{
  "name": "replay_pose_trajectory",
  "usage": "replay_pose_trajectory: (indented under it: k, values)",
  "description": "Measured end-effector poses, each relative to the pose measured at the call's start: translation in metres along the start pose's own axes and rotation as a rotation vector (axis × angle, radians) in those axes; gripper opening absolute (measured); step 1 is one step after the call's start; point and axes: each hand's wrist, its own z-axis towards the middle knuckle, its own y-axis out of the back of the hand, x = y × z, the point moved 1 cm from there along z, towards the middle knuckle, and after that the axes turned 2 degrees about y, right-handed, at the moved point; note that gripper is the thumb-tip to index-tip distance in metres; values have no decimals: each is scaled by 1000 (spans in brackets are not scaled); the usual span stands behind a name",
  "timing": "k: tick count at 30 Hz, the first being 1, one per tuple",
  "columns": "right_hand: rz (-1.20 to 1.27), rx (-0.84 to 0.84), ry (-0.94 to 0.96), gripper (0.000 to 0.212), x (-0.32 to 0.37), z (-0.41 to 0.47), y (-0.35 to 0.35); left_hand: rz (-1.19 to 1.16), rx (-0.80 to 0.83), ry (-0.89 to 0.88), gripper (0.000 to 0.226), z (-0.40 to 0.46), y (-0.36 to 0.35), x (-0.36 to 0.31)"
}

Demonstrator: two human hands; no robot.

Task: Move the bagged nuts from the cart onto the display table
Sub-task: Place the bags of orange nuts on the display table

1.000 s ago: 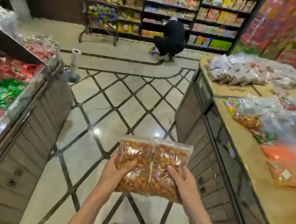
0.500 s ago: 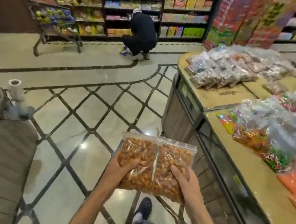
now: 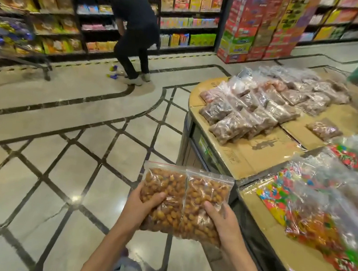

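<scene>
I hold two clear zip bags of orange-brown nuts side by side in front of me, over the tiled floor. My left hand [image 3: 141,210] grips the left bag of nuts [image 3: 163,192] from its lower left side. The right bag of nuts [image 3: 203,204] is gripped by my right hand [image 3: 223,225] from its lower right. The display table [image 3: 259,159], topped with flattened cardboard, stands just to the right of the bags. On its far part lie several rows of clear bags of brown nuts [image 3: 257,104].
Bags of colourful sweets [image 3: 313,212] cover the near right part of the table. A person in black [image 3: 134,31] bends at the stocked shelves [image 3: 189,16] ahead. A loaded cart [image 3: 6,42] stands far left. Stacked red cartons [image 3: 261,23] rise behind the table.
My view has swung right and forward: the left counter is gone from sight and the display table is nearer. The person ahead has risen from a crouch. Both hands keep the bags.
</scene>
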Motion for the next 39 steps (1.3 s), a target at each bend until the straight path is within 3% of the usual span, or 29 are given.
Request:
replay_pose_trajectory:
  k: [3, 8, 10, 17, 21, 26, 31, 39]
  values:
    - [57, -84, 5, 45, 6, 57, -5, 56, 75, 3, 69, 76, -2, -21]
    - [123, -294, 2, 83, 24, 144, -20, 126, 269, -3, 58, 199, -10, -74]
    - [141, -360, 16, 90, 33, 169, -24, 137, 381, 14, 52, 237, -15, -97]
    - [217, -659, 39, 126, 57, 227, -20, 228, 619, 50, 58, 349, -64, -144]
    - [315, -794, 0, 101, 77, 249, 2, 285, 710, 51, 61, 393, -115, -155]
    - [344, -895, 69, 118, 84, 275, 44, 392, 839, -9, 60, 440, -190, -160]
    - [404, -1036, 86, 107, 85, 296, 91, 495, 935, -13, 86, 474, -263, -164]
    - [490, -1183, 103, 71, 91, 316, 170, 558, 1061, -77, 67, 501, -398, -173]
